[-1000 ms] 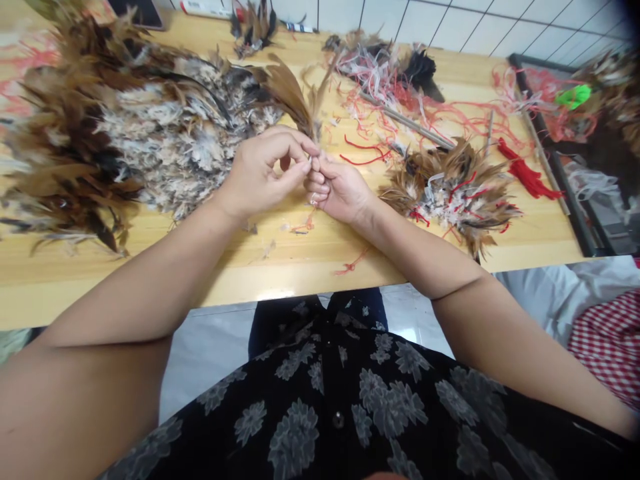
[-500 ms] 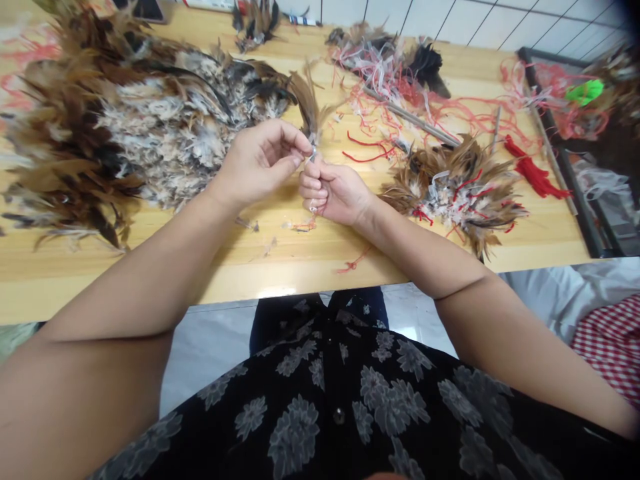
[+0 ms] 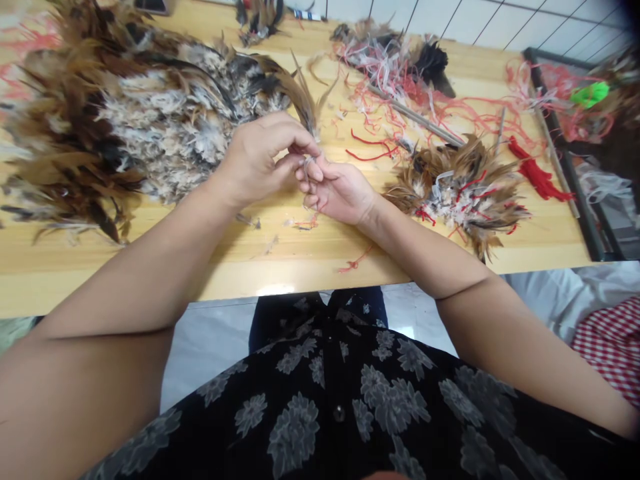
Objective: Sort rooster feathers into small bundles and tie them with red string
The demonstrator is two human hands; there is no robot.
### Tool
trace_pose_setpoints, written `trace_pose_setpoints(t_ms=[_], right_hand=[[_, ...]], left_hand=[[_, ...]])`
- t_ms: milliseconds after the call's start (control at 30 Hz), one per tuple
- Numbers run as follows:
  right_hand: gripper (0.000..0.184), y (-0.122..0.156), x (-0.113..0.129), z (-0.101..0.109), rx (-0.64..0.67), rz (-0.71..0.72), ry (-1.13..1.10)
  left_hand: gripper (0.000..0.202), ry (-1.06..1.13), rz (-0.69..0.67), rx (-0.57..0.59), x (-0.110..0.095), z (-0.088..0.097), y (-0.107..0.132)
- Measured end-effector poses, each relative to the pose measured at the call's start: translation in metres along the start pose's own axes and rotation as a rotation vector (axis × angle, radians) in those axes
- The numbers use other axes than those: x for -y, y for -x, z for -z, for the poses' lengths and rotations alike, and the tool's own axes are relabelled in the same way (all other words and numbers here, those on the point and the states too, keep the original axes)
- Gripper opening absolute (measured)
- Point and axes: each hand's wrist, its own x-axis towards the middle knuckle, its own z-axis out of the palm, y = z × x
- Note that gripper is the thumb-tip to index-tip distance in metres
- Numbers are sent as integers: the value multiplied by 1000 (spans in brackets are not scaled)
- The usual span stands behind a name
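Observation:
My left hand point(image 3: 267, 160) is closed in a pinch at the base of a small bunch of brown feathers point(image 3: 309, 110), whose tips point away from me. Right beside it, palm up, my right hand point(image 3: 340, 191) has its fingers curled and its thumb and forefinger pressed at the same quill ends. A thin pale strand shows between the fingertips, too fine to name surely. To the left of my hands lies a big heap of brown, black and whitish feathers point(image 3: 165, 133). A feather bundle with red ties point(image 3: 460, 190) rests right of my right hand.
Red and white plastic strings point(image 3: 385, 73) lie tangled around a thin rod point(image 3: 420, 123) at the back. Red ties point(image 3: 540, 170) sit near a dark-framed tray point(image 3: 593, 220) on the right. Small scraps point(image 3: 303, 223) lie on the wooden table point(image 3: 240, 267) before me.
My fingertips have drawn closer together over the quill ends, with the left hand's fingers lower over them. The feather bunch has tilted and dropped slightly behind the left hand.

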Motion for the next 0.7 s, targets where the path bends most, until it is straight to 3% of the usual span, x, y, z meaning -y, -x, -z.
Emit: trace_pose_setpoints(t_ms=[167,367,533,700], right_hand=[[60,-8,-4,11,77,18,19],[63,-7,-3,11,95,6,79],[66,-6,-1,10,82,-35,89],[67,-6,0,6,40,-24,67]], left_hand=[[32,-103,-175,89,-3,11,-9],[21,-27,58,72,-27,23,-15],[17,-12,8,104,-32,23,-17],[32,-59,-30,63,-38,12,-12]])
